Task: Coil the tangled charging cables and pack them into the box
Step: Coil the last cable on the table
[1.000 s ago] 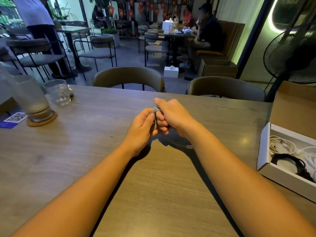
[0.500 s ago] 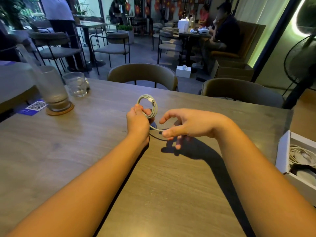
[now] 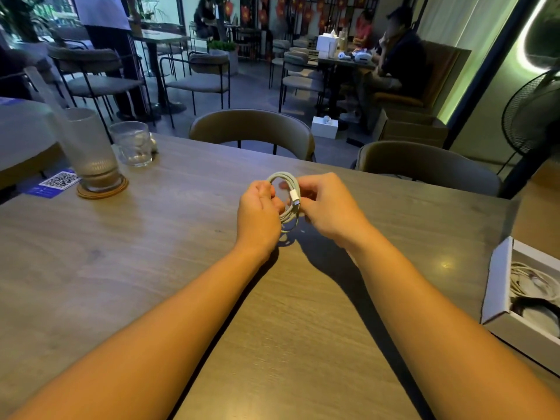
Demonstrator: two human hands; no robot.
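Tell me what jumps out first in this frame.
The eye lands mid-table, where the left hand and right hand both hold a white cable coil over the wooden table, its connector facing the camera. At the right edge sits an open box with other cables inside. Far left, a tall glass on a coaster stands beside a smaller glass.
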